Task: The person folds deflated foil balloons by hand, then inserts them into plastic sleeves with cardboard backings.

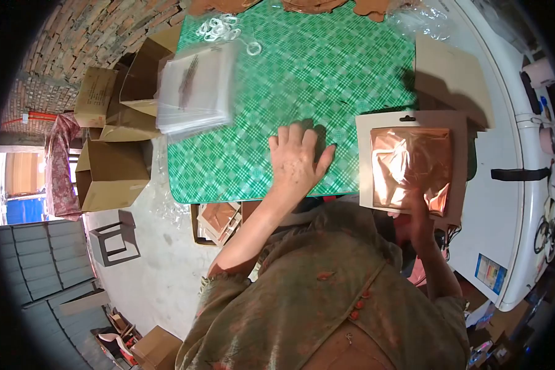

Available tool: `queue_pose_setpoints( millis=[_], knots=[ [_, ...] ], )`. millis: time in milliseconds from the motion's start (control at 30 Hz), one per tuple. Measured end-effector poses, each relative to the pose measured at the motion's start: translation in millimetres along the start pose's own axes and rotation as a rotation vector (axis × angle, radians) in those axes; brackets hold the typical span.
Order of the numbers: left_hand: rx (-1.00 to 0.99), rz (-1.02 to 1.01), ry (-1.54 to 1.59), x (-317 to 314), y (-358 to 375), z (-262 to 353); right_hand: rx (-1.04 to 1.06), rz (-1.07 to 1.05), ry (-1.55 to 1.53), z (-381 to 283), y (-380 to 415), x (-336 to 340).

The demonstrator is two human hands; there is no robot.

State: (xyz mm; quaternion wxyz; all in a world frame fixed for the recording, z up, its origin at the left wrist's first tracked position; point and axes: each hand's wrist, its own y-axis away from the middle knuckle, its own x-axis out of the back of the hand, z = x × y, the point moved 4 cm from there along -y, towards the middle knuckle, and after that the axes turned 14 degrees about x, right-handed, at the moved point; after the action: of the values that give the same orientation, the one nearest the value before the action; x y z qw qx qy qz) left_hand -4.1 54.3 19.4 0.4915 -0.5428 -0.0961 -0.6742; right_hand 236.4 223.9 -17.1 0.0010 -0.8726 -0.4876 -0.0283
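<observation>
My left hand [295, 161] lies flat, fingers spread, near the table's [327, 68] front edge. My right hand [420, 217] pinches the card [411, 161] with copper foil, hanging past the table's right corner; a weak pinch could drop it.

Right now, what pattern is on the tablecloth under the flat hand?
A green and white check pattern on the tablecloth, seen in the head view.

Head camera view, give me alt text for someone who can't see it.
A person's right hand holds up a tan card with copper foil while the left hand lies flat on a green checked tablecloth. A stack of clear plastic bags sits at the table's left edge.
</observation>
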Motion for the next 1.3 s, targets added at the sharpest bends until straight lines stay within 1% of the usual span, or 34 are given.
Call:
queue_pose_setpoints(
  millis=[67, 167, 267, 333, 367, 433, 500, 567, 633, 767, 800, 900, 933, 1033, 1100, 1167, 1200, 1267, 1300],
  knots=[
    [-0.004, -0.003, -0.005, -3, 0, 0, -0.095, -0.05, -0.063, -2, -1, 3],
    [-0.012, 0.012, 0.088, 1, -2, 0, -0.231, 0.023, -0.21, -5, -4, -1],
    [0.026, -0.004, 0.11, 2, 0, -7, -0.092, 0.082, -0.32, 9, -7, -8],
    [0.057, -0.043, 0.131, 2, -1, -10, -0.076, 0.12, -0.131, 53, -4, -1],
    [0.071, -0.063, 0.142, 2, -2, -11, -0.109, 0.102, -0.166, 59, -4, 1],
    [0.082, -0.072, 0.18, 2, -2, -13, -0.177, 0.07, -0.232, 48, -9, -6],
    [0.086, -0.066, 0.199, 4, -3, -14, -0.231, 0.049, -0.379, 20, -7, -18],
    [0.078, -0.048, 0.201, 6, -4, -13, -0.153, 0.035, -0.082, 51, -7, -2],
    [0.074, -0.063, 0.215, 4, -3, -14, -0.139, 0.0, -0.001, 47, -8, -4],
    [0.072, -0.082, 0.229, -1, -5, -17, -0.243, -0.069, -0.242, 34, -12, -16],
    [0.074, -0.075, 0.228, 0, -5, -16, -0.27, -0.036, -0.269, 49, -10, -16],
    [0.063, -0.055, 0.219, 0, -9, -14, -0.108, -0.096, -0.044, -8, -20, -41],
    [0.052, -0.047, 0.214, 0, -10, -14, -0.06, -0.105, -0.037, -12, -26, -45],
    [-0.035, -0.057, 0.249, 3, -11, -8, 0.011, -0.043, -0.024, -11, -35, -52],
    [-0.089, -0.06, 0.269, 6, -14, -2, 0.219, -0.068, 0.266, 16, -36, -48],
    [-0.119, -0.056, 0.265, 9, -15, 2, 0.168, -0.174, 0.123, -24, -41, -58],
    [-0.112, -0.04, 0.265, 9, -16, 1, 0.115, -0.173, 0.065, -15, -40, -57],
    [-0.096, -0.006, 0.267, 7, -22, -1, 0.133, -0.176, 0.046, -9, -41, -53],
    [-0.087, -0.011, 0.253, 4, -25, -2, 0.205, -0.178, 0.084, -12, -45, -51]
  ],
)
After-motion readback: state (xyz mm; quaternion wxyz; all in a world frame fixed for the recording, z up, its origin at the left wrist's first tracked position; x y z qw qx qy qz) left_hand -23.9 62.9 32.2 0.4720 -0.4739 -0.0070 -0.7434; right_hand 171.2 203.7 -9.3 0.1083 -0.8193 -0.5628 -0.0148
